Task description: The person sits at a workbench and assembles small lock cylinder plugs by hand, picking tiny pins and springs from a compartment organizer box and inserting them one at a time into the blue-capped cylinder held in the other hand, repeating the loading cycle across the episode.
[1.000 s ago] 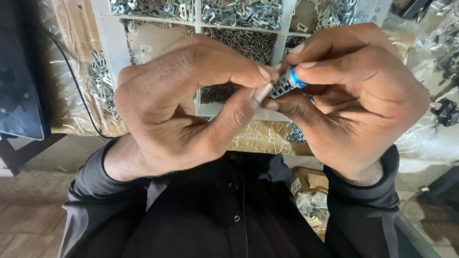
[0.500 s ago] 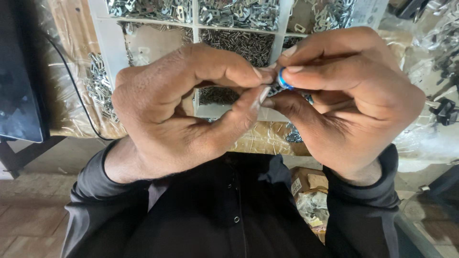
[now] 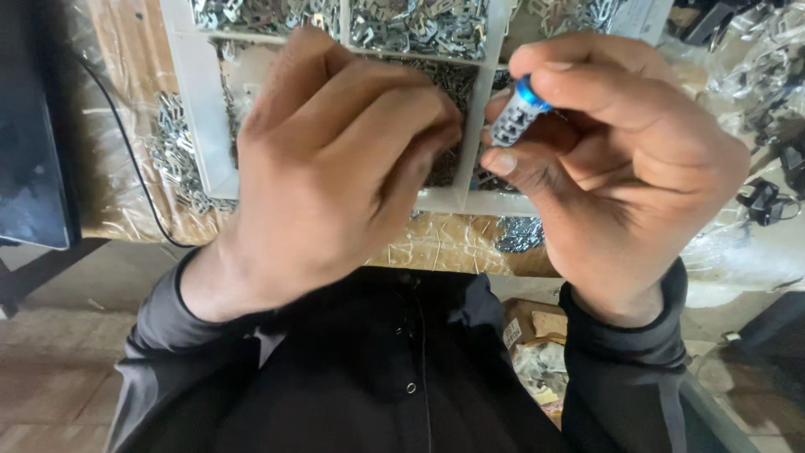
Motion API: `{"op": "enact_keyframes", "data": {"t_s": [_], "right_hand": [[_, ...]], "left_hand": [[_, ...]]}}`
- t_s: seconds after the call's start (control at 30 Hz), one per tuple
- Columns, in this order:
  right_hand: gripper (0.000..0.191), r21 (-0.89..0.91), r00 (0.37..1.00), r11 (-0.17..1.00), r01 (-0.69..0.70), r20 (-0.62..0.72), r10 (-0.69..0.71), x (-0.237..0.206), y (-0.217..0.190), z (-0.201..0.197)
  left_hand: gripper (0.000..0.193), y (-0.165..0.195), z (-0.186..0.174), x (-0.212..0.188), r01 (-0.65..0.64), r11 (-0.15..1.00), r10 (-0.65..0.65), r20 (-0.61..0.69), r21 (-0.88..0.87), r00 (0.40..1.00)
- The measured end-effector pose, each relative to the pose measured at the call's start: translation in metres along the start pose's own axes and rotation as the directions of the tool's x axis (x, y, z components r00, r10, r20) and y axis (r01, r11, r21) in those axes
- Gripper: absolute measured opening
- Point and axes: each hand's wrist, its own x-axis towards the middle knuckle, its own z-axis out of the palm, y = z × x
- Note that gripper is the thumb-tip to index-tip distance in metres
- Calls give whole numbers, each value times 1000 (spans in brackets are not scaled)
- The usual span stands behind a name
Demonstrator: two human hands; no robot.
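My right hand pinches a small part with a blue cap and a silvery metal body between thumb and forefinger, held upright in front of my chest. My left hand is curled into a loose fist just left of it, fingertips a short gap away from the part. Whether the left fingers hold anything is hidden by the knuckles. Both hands hover over a white divided tray full of small metal pieces.
A black cable runs down the left of the plastic-wrapped bench. A dark box stands at the far left. Bags of metal parts lie at the right. My dark shirt fills the foreground.
The hands were joined around the blue-capped part; now the left hand has drawn away to the left and the right hand holds the part alone, tilted upright.
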Motion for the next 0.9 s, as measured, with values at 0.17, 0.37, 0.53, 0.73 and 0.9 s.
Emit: {"op": "enact_keyframes", "data": {"t_s": [0.17, 0.37, 0.53, 0.73, 0.9], "right_hand": [[28, -6, 998, 999, 34, 47, -34, 6, 2, 0], [23, 40, 989, 992, 119, 82, -122, 10, 6, 0], [23, 15, 991, 994, 105, 76, -106, 9, 5, 0], [21, -74, 987, 988, 135, 94, -128, 10, 4, -2], [21, -113, 986, 982, 154, 85, -145, 10, 1, 0]], "left_hand": [[19, -7, -1, -12, -54, 955, 35, -68, -291, 997], [17, -4, 1, -14, -2, 946, -12, -41, -325, 999], [19, -7, -1, -12, -47, 938, 29, -56, -344, 998], [20, -8, 2, -15, -53, 945, 38, -53, -324, 998], [20, -7, -2, -13, -34, 936, 18, -50, -350, 999]]}}
